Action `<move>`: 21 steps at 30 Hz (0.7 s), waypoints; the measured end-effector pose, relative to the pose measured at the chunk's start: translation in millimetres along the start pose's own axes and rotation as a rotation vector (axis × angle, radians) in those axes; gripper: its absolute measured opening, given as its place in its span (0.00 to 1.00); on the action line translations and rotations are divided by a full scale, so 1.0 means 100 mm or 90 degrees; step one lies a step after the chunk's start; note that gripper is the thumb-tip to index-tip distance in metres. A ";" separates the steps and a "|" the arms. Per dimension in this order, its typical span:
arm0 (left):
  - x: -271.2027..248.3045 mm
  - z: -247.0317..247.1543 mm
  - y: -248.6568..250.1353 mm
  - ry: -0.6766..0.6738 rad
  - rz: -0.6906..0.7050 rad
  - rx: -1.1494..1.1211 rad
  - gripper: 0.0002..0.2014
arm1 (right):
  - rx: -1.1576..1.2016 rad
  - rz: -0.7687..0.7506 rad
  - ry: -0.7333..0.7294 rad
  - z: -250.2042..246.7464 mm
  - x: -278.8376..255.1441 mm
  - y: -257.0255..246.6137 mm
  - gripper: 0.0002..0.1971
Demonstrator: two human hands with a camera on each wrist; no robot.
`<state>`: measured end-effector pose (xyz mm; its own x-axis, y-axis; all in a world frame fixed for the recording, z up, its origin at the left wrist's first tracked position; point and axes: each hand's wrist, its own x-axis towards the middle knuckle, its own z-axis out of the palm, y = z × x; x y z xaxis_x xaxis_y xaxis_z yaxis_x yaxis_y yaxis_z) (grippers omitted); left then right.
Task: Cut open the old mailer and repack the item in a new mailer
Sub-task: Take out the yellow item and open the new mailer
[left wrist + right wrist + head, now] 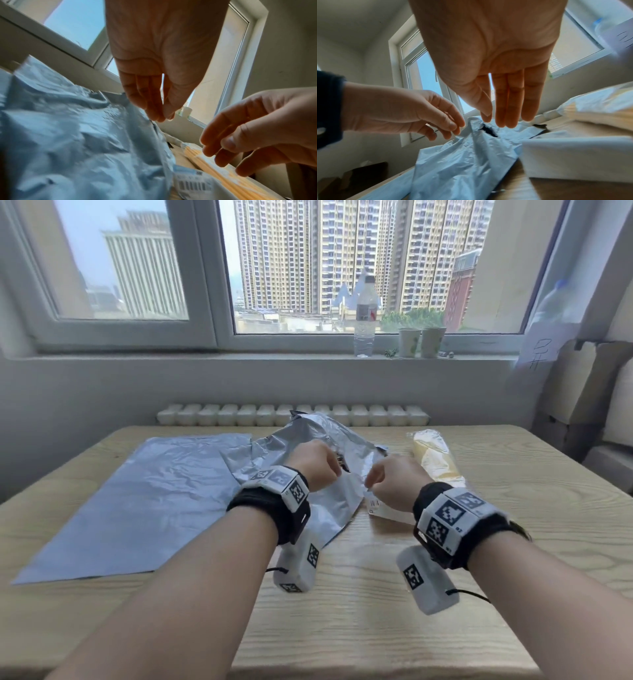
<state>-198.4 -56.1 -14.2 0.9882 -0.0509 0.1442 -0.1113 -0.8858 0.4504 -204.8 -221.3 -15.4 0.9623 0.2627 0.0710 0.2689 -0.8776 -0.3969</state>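
Note:
The old grey mailer (325,440) (77,135) (462,162) lies crumpled at the table's middle, a dark opening showing in its far end. A new grey mailer (137,501) lies flat to its left. The item (435,457) (214,174) (599,105), yellow in clear wrap, rests at the right. My left hand (315,463) (163,117) (402,111) hovers over the old mailer, fingertips at its raised edge, nothing seen between them. My right hand (394,481) (493,119) (257,128) hangs beside it with straight fingers, holding nothing.
A white label sheet with a barcode (380,505) (193,185) (573,155) lies under my right hand on the wooden table (342,611). A water bottle (365,316) and two paper cups (421,342) stand on the windowsill. Cardboard boxes (589,392) stack at the right.

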 end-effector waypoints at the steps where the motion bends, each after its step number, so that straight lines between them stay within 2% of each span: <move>1: -0.04 -0.08 -0.10 0.018 -0.019 0.004 0.10 | 0.005 -0.010 -0.004 0.03 0.02 -0.10 0.13; 6: -0.21 -0.43 -0.79 0.101 -0.168 0.038 0.12 | 0.047 -0.085 -0.037 0.33 0.15 -0.66 0.13; 9: -0.35 -0.53 -1.23 0.042 -0.282 0.019 0.11 | 0.029 -0.151 -0.130 0.58 0.21 -0.98 0.13; 11: -0.43 -0.53 -1.45 -0.028 -0.330 0.036 0.16 | -0.009 -0.183 -0.186 0.74 0.25 -1.14 0.15; 14: -0.47 -0.45 -1.64 -0.121 -0.332 0.071 0.29 | -0.072 -0.183 -0.212 0.91 0.32 -1.26 0.18; 16: -0.44 -0.41 -1.68 -0.170 -0.314 0.081 0.32 | -0.102 -0.165 -0.223 0.96 0.40 -1.26 0.19; 21: -0.27 -0.29 -1.70 -0.201 -0.329 0.147 0.40 | -0.136 -0.086 -0.254 1.01 0.59 -1.10 0.27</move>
<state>-208.9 109.2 -69.2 0.8955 0.3063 -0.3228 0.3774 -0.9071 0.1862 -181.8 -69.2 -59.7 0.8377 0.4774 -0.2652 0.4339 -0.8767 -0.2077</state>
